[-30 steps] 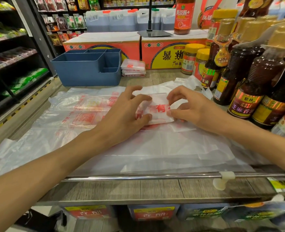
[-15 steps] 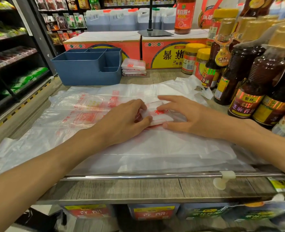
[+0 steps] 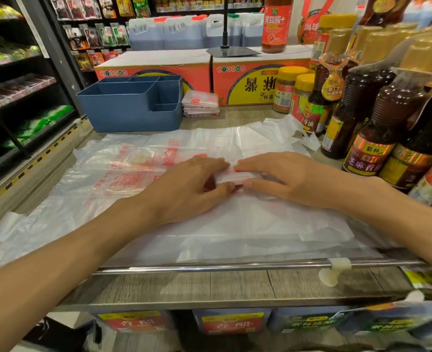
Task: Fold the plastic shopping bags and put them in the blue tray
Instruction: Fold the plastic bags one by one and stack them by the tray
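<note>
On the shelf's spread bags (image 3: pixel 210 224), left hand (image 3: pixel 192 189) and right hand (image 3: pixel 283 180) press flat-fingered on a folded bag (image 3: pixel 232 177). Bare wood lies before the blue tray (image 3: pixel 123 110). One bottle (image 3: pixel 276 24) reads 黄豆酱.

**Open on the left, bottles crowd the right**

Sauce bottles (image 3: pixel 377 115) stand packed along the worktop's (image 3: pixel 235 283) right side, just beside the spread bags (image 3: pixel 138 174). At the back, the blue tray (image 3: pixel 131 110) and a folded stack (image 3: pixel 201 104) sit before cartons (image 3: pixel 248 80). The tray's top is open. A metal rail (image 3: pixel 210 267) edges the front.
</note>
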